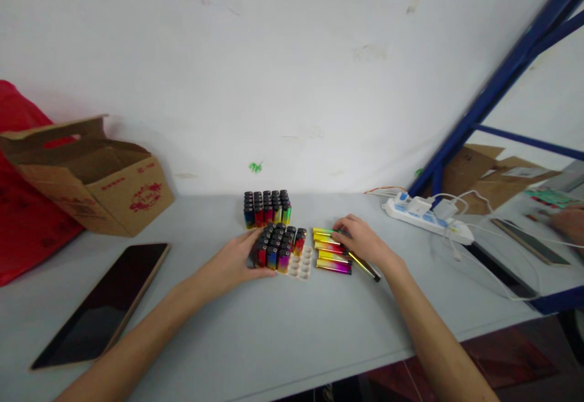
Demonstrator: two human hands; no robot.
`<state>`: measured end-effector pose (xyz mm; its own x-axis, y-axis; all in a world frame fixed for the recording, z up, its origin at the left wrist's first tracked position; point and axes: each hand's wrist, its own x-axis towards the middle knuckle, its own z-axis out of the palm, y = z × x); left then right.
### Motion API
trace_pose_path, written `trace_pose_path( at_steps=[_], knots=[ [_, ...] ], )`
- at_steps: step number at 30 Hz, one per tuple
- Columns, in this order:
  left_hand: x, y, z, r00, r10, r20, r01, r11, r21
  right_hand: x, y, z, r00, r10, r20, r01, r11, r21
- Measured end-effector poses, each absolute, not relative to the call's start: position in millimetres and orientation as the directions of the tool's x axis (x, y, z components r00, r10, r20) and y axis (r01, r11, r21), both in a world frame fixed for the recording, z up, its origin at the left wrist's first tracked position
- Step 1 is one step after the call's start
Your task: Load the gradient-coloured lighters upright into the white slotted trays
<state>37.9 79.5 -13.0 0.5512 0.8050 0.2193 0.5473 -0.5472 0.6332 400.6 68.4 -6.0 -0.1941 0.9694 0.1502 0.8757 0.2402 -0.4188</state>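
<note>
My left hand (pixel 239 260) is wrapped round the left side of a block of black-topped coloured lighters (pixel 272 250) that stand upright in a white tray with round holes (pixel 298 266). Bare holes show on the tray's right side. To the right, several shiny yellow, red and purple lighters (pixel 332 256) lie flat in a row. My right hand (pixel 360 239) is over the upper part of this row, its fingers curled down on a lighter; the fingertips are partly hidden. A gold and black lighter (pixel 365 266) lies slantwise, sticking out from below that hand.
Another block of upright lighters (pixel 267 208) stands by the wall. On the left are a dark tablet (pixel 104 301), an open cardboard box (pixel 123 192) and a red bag (pixel 22 207). A power strip (pixel 426 219) with cables lies right, near a blue frame (pixel 483 92). Another person's hand (pixel 568 222) shows far right.
</note>
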Motion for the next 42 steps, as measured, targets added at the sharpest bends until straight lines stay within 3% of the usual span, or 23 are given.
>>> trace_pose_path(
  at_steps=[5, 11, 14, 17, 20, 23, 28, 36, 42],
  knots=[
    [37, 81, -15, 0.547, 0.809, 0.216, 0.553, -0.543, 0.632, 399, 70, -9, -0.114, 0.976, 0.185, 0.864, 0.19, -0.466],
    [40, 78, -10, 0.556, 0.809, 0.189, 0.557, -0.532, 0.638, 394, 74, -3, 0.09, 0.914, 0.396, 0.613, 0.263, -0.745],
    [41, 77, -7, 0.548, 0.814, 0.191, 0.554, -0.525, 0.646, 385, 72, 4, 0.187, 0.919, 0.346, 0.362, 0.263, -0.894],
    [40, 77, -7, 0.542, 0.818, 0.191, 0.559, -0.521, 0.645, 371, 65, 13, 0.206, 0.948, 0.243, 0.093, 0.229, -0.969],
    [40, 78, -8, 0.549, 0.815, 0.186, 0.567, -0.527, 0.633, 355, 54, 21, 0.104, 0.986, 0.132, -0.099, 0.142, -0.985],
    [40, 78, -9, 0.556, 0.809, 0.189, 0.567, -0.536, 0.626, 343, 48, 23, -0.007, 0.999, 0.054, -0.183, 0.051, -0.982],
    [38, 80, -13, 0.559, 0.8, 0.219, 0.552, -0.556, 0.622, 332, 50, 15, -0.142, 0.99, -0.02, -0.175, -0.045, -0.984],
    [37, 80, -15, 0.568, 0.791, 0.226, 0.562, -0.574, 0.595, 328, 51, 8, 0.012, 0.997, -0.082, -0.031, -0.081, -0.996],
    [36, 81, -16, 0.563, 0.793, 0.235, 0.557, -0.573, 0.601, 329, 49, 8, 0.017, 0.999, -0.043, 0.063, -0.044, -0.997]
  ],
)
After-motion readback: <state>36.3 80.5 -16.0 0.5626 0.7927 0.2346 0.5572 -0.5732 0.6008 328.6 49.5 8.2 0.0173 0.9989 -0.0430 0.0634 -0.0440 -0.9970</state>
